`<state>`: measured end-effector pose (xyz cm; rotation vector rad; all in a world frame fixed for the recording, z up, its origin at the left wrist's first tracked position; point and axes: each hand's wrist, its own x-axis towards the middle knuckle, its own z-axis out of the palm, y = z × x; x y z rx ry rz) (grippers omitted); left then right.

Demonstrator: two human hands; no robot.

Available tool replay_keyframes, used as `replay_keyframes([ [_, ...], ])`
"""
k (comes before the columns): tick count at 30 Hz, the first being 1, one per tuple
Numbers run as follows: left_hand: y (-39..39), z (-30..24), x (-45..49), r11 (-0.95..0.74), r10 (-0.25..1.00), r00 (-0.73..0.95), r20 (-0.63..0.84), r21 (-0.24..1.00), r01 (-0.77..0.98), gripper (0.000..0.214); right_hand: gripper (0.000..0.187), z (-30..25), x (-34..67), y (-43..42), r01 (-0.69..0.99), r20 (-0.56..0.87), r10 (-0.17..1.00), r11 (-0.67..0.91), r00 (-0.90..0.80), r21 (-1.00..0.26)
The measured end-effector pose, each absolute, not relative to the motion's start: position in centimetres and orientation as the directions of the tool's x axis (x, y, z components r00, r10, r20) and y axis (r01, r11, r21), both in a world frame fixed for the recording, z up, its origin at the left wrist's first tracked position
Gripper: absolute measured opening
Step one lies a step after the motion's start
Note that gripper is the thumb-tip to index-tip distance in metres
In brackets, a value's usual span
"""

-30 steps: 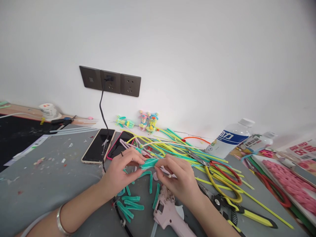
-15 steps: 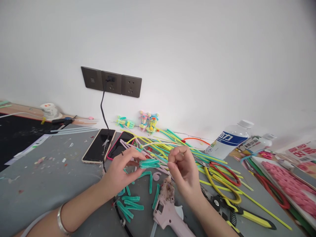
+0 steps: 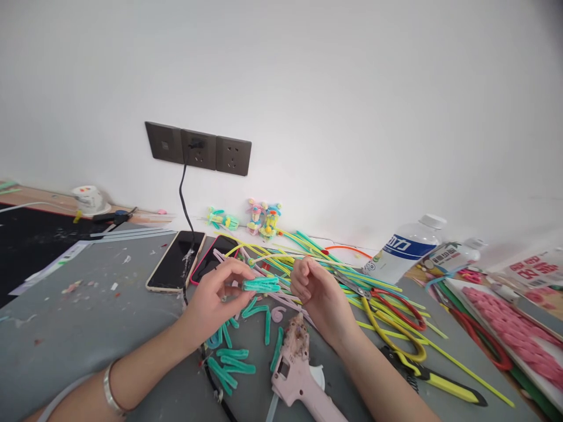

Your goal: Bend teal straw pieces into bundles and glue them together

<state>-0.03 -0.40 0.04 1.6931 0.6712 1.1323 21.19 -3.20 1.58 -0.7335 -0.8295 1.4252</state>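
Teal pipe cleaner pieces (image 3: 263,285), folded and stacked side by side, stick out to the right from my left hand (image 3: 220,296). Its thumb and fingers pinch their left end. Just to the right, my right hand (image 3: 323,302) hovers with its fingers loosely curled in, apart from the teal bundle; nothing shows in it. Below the hands lie more cut and bent teal pieces (image 3: 235,363) on the grey mat. A pink hot glue gun (image 3: 297,369) rests under my right wrist, its nozzle pointing away from me.
Long yellow, teal and lilac pipe cleaners (image 3: 290,258) spread behind my hands. To the right are scissors (image 3: 396,328), yellow-handled pliers (image 3: 448,384) and a bottle (image 3: 404,252). Two phones (image 3: 176,261) and a black cable (image 3: 181,193) lie left; small pipe cleaner figures (image 3: 264,220) stand by the wall.
My left hand and the teal bundle have shifted slightly left and up. My right hand has turned a little and moved slightly left, its fingers still curled.
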Motion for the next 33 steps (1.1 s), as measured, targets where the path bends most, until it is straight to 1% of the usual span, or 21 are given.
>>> replay_keyframes([
  [4,-0.5,-0.01,0.0,-0.302,0.855,0.422,0.301,0.951,-0.068,0.013,0.029,1.46,21.22,-3.26,-0.546,0.059,0.996,0.016,-0.061,-0.838],
  [7,-0.53,-0.04,0.06,-0.269,0.868,0.407,0.284,0.959,-0.095,0.016,0.031,1.37,21.27,-3.19,-0.523,0.086,0.994,0.04,-0.065,-0.851],
  [10,-0.54,-0.06,0.08,-0.269,0.866,0.412,0.285,0.958,-0.098,0.015,0.035,1.34,21.37,-3.09,-0.498,0.111,0.992,0.064,-0.066,-0.865],
  [14,-0.57,0.02,0.05,-0.267,0.865,0.419,0.277,0.96,-0.083,0.015,0.038,1.32,21.5,-3.05,-0.491,0.111,0.99,0.055,-0.084,-0.869],
  [24,-0.86,0.23,-0.07,-0.271,0.864,0.422,0.274,0.96,-0.068,0.014,0.037,1.42,21.43,-3.13,-0.479,0.128,0.984,0.053,-0.126,-0.876],
  [30,-0.75,0.29,0.02,-0.273,0.863,0.425,0.274,0.96,-0.065,0.013,0.034,1.07,21.36,-3.23,-0.401,0.147,0.979,0.078,-0.143,-0.913],
  [33,-0.79,0.32,0.05,-0.273,0.863,0.423,0.275,0.96,-0.068,0.013,0.034,1.09,21.29,-3.25,-0.377,0.133,0.983,0.076,-0.129,-0.923],
])
